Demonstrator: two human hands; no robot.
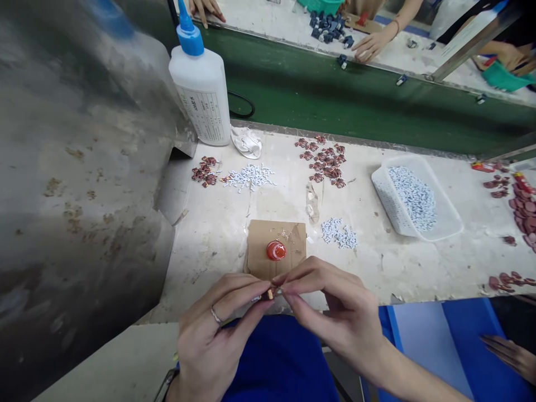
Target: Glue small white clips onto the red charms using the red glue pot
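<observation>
Pinching one piece between two hands

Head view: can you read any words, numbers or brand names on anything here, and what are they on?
No text can be read: the printed label on the white squeeze bottle with the blue cap shows columns of small print, too small and blurred to read.

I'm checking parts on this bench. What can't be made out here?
Head view:
- Small piece pinched between the left hand and right hand: mostly hidden by the fingers.
- Label on the white squeeze bottle: print too small to read.
- Red pieces at the right: cut off by the frame edge.
</observation>
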